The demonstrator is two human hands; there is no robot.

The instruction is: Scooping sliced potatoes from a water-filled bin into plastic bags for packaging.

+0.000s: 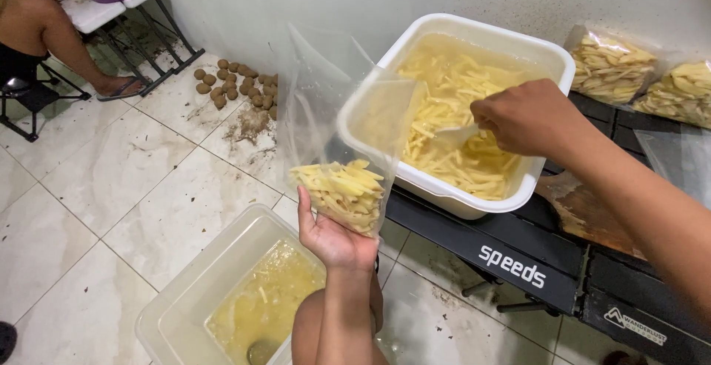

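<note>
Bagging step: white tub (549, 58) of soaking potato sticks on the black table (474, 235); clear bag (348, 150), part-filled, cupped underneath by left hand (329, 235); right hand (529, 117) pinching a scoop (455, 135). Next likely needs a drained scoop over the bag mouth.

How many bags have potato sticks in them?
3. One clear bag sits in the left hand by the white tub. Two filled bags lie at the top right by the wall. More may be out of view.
</note>
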